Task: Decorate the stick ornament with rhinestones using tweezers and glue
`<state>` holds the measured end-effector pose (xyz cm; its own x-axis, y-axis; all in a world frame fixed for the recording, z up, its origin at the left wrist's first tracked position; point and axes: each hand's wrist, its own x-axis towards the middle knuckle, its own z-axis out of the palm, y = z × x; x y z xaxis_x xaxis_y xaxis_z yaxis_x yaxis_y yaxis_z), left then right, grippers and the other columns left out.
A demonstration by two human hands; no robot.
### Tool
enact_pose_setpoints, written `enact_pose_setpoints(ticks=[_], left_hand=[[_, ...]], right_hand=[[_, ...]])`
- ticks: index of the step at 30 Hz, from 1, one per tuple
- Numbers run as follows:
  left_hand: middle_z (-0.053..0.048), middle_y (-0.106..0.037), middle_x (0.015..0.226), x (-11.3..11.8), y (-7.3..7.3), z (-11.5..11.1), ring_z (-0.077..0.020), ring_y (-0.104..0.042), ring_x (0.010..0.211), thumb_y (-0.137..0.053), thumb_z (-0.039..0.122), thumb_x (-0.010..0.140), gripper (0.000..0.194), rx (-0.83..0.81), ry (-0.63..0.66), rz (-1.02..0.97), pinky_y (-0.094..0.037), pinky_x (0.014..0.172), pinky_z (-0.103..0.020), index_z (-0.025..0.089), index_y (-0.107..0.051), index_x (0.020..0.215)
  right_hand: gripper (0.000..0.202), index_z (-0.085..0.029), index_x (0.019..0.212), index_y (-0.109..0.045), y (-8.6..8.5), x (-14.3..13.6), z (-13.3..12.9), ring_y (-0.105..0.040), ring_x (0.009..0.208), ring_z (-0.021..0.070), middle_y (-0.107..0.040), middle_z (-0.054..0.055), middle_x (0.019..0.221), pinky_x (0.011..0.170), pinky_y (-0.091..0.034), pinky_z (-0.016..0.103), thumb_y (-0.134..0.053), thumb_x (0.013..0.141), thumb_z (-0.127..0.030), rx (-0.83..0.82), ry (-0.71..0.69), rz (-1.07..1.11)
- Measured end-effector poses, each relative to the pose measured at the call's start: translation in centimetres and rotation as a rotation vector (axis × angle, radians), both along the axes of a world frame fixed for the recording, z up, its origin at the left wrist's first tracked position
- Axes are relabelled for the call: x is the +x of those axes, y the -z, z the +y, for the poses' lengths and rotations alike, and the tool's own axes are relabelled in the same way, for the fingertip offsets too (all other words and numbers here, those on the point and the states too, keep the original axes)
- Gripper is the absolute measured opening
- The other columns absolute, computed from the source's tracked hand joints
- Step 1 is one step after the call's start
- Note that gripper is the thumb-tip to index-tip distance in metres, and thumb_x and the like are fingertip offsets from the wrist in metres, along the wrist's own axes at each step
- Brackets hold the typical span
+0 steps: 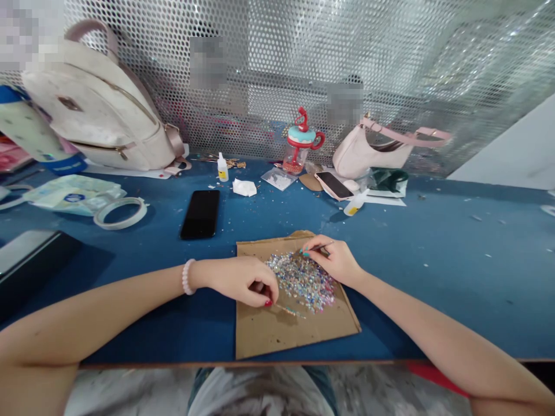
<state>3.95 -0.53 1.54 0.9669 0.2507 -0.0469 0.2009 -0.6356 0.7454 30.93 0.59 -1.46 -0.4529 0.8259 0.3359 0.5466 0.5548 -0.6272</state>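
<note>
A piece of brown cardboard lies on the blue table, with a spread of small glittering rhinestones on it. Over its left part, my left hand is closed, pinching a thin stick covered with small stones that points right, just below the spread. At the upper edge of the rhinestones, my right hand grips a slim dark tool that looks like tweezers. Its tip is close to the stones, partly hidden by my fingers.
Beyond the cardboard are a black phone, a glue bottle, a crumpled tissue, a red-lidded cup, another phone and a second bottle. Tape and a backpack stand left, a handbag at the back right.
</note>
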Motion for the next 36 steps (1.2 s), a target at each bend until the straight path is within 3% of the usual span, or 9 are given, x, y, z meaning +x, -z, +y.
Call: enact_pose_setpoints(ticks=[36], left_hand=[[0.000, -0.064, 0.078, -0.02, 0.07, 0.03, -0.0072, -0.054, 0.061, -0.056, 0.014, 0.083, 0.014, -0.013, 0.004, -0.026, -0.042, 0.058, -0.015, 0.019, -0.067, 0.092]], right_hand=[[0.013, -0.021, 0.082, -0.066, -0.30, -0.19, -0.24, -0.068, 0.073, 0.0175, -0.072, 0.005, 0.086, 0.065, -0.053, 0.029, -0.054, 0.085, -0.025, -0.026, 0.009, -0.019]])
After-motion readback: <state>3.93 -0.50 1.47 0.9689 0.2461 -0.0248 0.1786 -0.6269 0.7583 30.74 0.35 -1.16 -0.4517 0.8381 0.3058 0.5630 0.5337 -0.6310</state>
